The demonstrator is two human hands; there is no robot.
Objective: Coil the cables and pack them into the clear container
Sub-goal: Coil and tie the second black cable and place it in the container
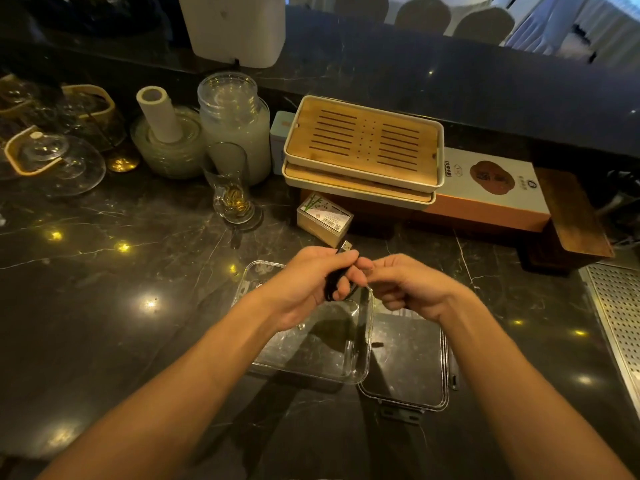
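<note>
A black cable [333, 284] is coiled into a small bundle in my left hand [308, 285], whose fingers curl round it; its metal USB plug [345, 246] sticks up past my fingertips. My right hand [407, 289] meets the left at the fingertips, fingers curled, and seems to pinch the cable there; the contact is partly hidden. Both hands hover above the clear container [360, 358], which stands open on the dark marble counter. Its clear lid [408, 368] lies flat just right of it. A white shape shows in the container's far left corner [265, 270].
A small toothpick box [323, 216] lies behind my hands. Stacked bamboo tea trays [363, 147] sit on an orange box [491, 188]. A glass cup [232, 188], jars and glassware stand at the left. A perforated metal drain [620, 317] is on the right.
</note>
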